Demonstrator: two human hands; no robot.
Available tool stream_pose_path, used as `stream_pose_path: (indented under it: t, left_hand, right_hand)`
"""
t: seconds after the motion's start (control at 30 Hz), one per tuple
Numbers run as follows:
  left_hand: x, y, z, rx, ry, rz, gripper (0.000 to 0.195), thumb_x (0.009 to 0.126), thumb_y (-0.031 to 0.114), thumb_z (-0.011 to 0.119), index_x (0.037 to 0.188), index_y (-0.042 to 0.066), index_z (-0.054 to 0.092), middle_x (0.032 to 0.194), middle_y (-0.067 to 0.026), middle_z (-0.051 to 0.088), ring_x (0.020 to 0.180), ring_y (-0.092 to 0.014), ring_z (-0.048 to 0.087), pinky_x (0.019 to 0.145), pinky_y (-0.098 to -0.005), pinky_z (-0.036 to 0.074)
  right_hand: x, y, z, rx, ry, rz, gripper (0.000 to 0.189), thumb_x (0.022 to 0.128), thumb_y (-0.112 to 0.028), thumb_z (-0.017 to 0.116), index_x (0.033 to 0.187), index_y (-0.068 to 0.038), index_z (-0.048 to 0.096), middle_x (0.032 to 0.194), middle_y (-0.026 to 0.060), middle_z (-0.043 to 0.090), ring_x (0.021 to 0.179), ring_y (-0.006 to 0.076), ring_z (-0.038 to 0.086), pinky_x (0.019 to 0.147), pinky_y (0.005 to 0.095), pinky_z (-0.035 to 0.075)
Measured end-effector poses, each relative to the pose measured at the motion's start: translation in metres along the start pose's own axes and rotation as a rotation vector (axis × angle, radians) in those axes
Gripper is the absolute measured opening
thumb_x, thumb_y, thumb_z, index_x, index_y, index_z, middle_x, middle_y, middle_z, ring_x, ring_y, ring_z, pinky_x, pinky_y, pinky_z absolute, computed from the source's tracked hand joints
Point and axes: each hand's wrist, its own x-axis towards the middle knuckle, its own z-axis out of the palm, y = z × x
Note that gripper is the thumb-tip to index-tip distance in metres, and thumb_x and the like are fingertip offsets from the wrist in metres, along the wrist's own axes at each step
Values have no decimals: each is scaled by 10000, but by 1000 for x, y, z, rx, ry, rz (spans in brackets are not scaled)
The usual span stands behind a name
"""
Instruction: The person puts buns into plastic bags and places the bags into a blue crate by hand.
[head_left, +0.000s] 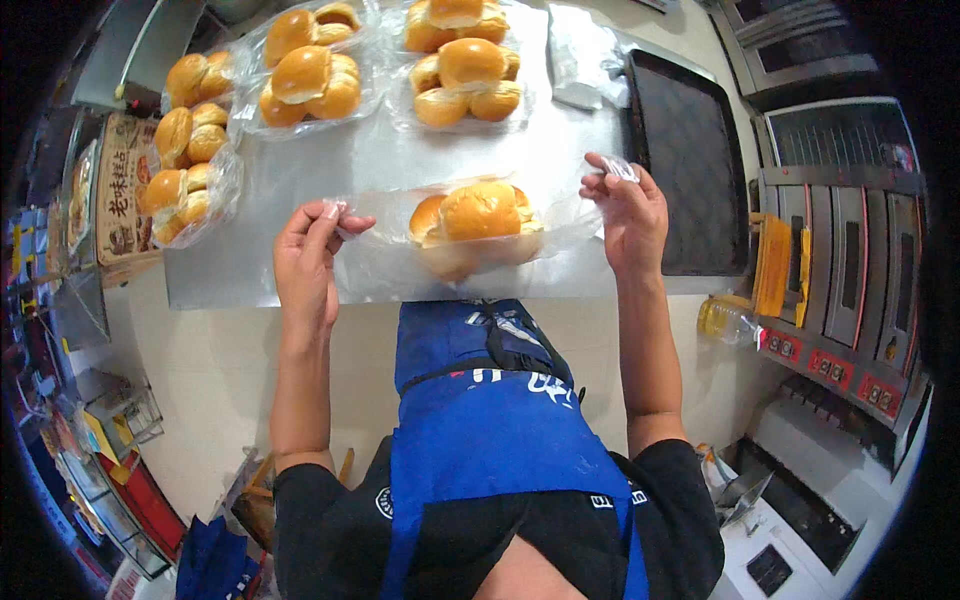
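Observation:
A clear plastic bag (375, 217) with bread rolls (480, 211) inside is stretched between my hands at the front of the metal table (315, 165). My left hand (311, 240) pinches one gathered end of the plastic between thumb and fingers. At the opposite end, my right hand (630, 202) grips another bunched corner of the bag. The rolls sit midway between the hands, a large golden one on top of smaller ones. Part of the lower rolls looks blurred through the film.
Bagged rolls (315, 82) stand at the back left, with more bagged rolls (465, 75) beside them and others (187, 142) along the left edge. A stack of plastic bags (577, 60) lies near a black baking tray (690, 165). An oil bottle (727, 322) stands by the oven (847, 247).

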Motion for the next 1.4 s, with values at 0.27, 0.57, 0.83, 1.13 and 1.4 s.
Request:
stream_pose_path:
  t: [0.27, 0.57, 0.83, 1.13, 1.4]
  left_hand:
    - [-38, -16, 42, 196, -12, -90, 155, 1048, 134, 653, 1064, -7, 716, 869, -98, 739, 781, -199, 735, 764, -336, 609]
    - [-64, -24, 65, 312, -49, 49, 148, 1030, 109, 683, 1054, -22, 748, 1030, -127, 748, 815, -172, 737, 755, -318, 613]
    - [-61, -30, 63, 240, -95, 149, 128, 1011, 50, 683, 1075, -31, 758, 1248, -148, 705, 843, -131, 715, 702, -290, 651]
    - [-58, -37, 51, 150, -39, 143, 121, 1013, 30, 666, 1046, -56, 744, 1232, -138, 715, 841, -110, 716, 672, -264, 647]
    - [-81, -60, 109, 491, 15, 466, 211, 931, 126, 738, 1078, -25, 742, 1191, -191, 742, 1027, -343, 746, 881, -430, 607]
  right_hand:
    - [-37, -16, -75, -324, 173, -161, 156, 946, -10, 718, 863, -53, 594, 913, 140, 742, 672, 136, 691, 673, 298, 601]
    - [-58, -37, -57, -1155, 115, -964, 188, 906, 27, 724, 1072, -18, 650, 968, 97, 688, 861, 207, 664, 844, 313, 541]
    - [1, 97, 26, -1486, -1151, -646, 496, 872, -191, 781, 1333, -54, 660, 1344, 190, 665, 1291, 367, 609, 1084, 475, 464]
    - [-7, 96, 23, -1803, -1191, -370, 996, 740, -279, 885, 1589, -77, 405, 1434, 204, 536, 1359, 380, 506, 1147, 483, 398]
    - [-7, 122, -8, -1708, -1306, -409, 714, 860, -338, 773, 1475, -51, 553, 1600, 183, 464, 1465, 386, 441, 1228, 498, 331]
